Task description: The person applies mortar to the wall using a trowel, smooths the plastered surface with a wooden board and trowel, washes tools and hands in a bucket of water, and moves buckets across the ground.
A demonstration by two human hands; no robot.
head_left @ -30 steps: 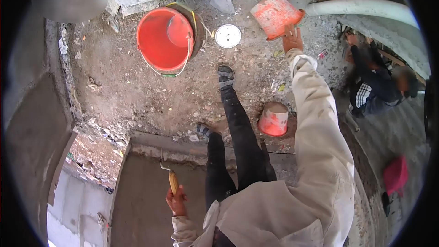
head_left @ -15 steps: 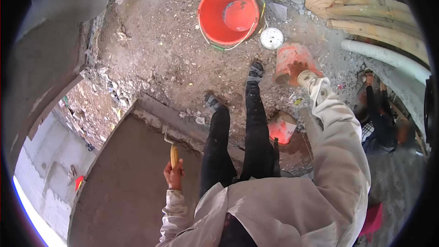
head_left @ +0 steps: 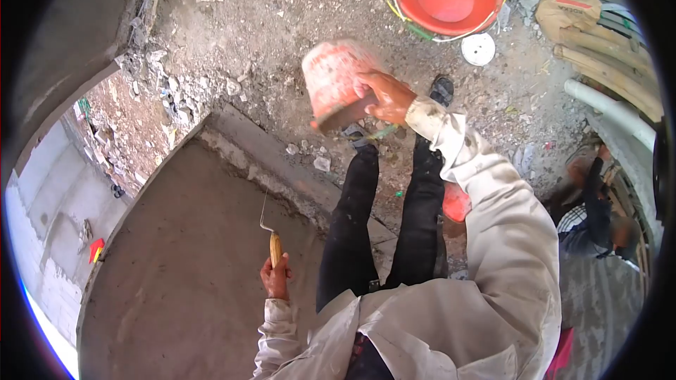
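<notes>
My left hand (head_left: 275, 279) is wrapped round the wooden handle of a trowel (head_left: 275, 246). The trowel's thin metal neck points away from me, and its blade shows edge-on in front of the grey plastered surface (head_left: 190, 267). Out ahead, my right hand (head_left: 387, 97) grips the rim side of a red bucket (head_left: 338, 74) crusted with dried mortar. This bucket is tipped over with its mouth towards me, and it looks slightly blurred. Its inside is mostly hidden. Below it are my feet and the rubble-strewn ground.
A larger red bucket (head_left: 447, 0) stands ahead, beside a round white lid (head_left: 478, 49). Part of another red container (head_left: 456, 202) shows by my right leg. Bamboo poles (head_left: 612, 74), a white pipe (head_left: 609, 109) and a paper sack (head_left: 567, 10) lie right. Another person (head_left: 595, 204) crouches there.
My right hand has carried the mortar-crusted bucket leftwards, from beside the white lid to in front of my legs. The view has shifted. My left hand keeps its hold on the trowel.
</notes>
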